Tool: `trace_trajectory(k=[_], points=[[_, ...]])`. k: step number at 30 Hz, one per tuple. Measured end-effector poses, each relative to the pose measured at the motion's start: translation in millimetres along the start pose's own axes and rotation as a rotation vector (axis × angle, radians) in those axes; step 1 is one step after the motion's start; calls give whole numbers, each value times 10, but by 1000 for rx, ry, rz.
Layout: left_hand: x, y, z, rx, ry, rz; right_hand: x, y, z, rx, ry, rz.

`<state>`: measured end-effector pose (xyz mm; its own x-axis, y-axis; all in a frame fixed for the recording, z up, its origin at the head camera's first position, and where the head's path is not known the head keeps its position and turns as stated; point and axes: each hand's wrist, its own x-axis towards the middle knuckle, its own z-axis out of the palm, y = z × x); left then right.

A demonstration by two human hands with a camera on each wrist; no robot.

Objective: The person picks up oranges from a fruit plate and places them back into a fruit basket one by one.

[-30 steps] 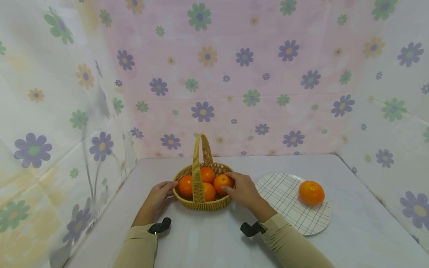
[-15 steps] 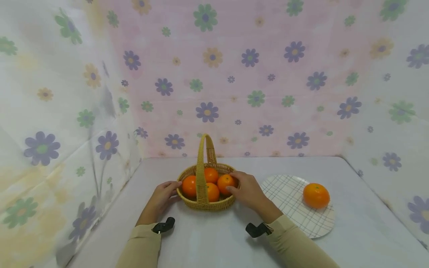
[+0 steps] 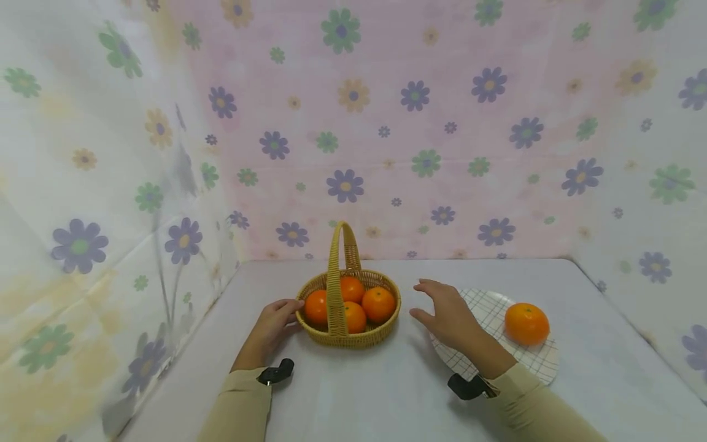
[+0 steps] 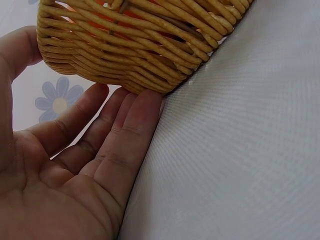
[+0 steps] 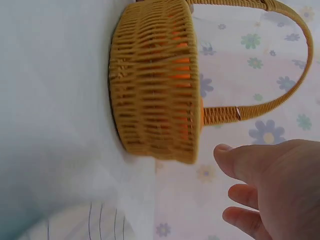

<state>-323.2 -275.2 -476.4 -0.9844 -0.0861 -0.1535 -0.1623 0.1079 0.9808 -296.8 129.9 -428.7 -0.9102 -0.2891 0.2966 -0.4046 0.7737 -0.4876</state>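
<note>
A wicker basket [image 3: 353,339] with a tall arched handle stands on the table, holding several oranges [image 3: 378,304]. At the basket's left side my left hand [image 3: 272,331] holds it, one digit at the rim; in the left wrist view the other fingertips [image 4: 145,102] touch the woven wall low down, near the cloth. My right hand [image 3: 450,316] is apart from the basket, to its right, thumb and fingers spread with nothing between them. In the right wrist view that hand [image 5: 280,185] is beside the basket's near end.
A white plate [image 3: 483,301] with a grid pattern lies at the right, partly behind the right forearm. One larger orange [image 3: 527,324] sits on it. White cloth [image 3: 364,399] covers the table; flower-printed fabric [image 3: 386,123] encloses the back and sides.
My right hand has let go of the orange at the basket's right side and moved right, toward the plate. The left hand stays at the basket. The head view has shifted slightly left.
</note>
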Motion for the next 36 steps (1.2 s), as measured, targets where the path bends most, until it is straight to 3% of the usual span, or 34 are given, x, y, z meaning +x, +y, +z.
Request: trace_trajectory(k=[5,18,28,36], points=[[5,-3,10,24,5,-15,-219,147,-213,-42,21,60],[8,28,21,46,8,-42,-660,489,-710,-155,145,90],[-18,42,17,56,16,-33,-864,967,-849,-149,127,247],[-3,23,34,40,15,-22,-950,1148,-911,-89,51,350]])
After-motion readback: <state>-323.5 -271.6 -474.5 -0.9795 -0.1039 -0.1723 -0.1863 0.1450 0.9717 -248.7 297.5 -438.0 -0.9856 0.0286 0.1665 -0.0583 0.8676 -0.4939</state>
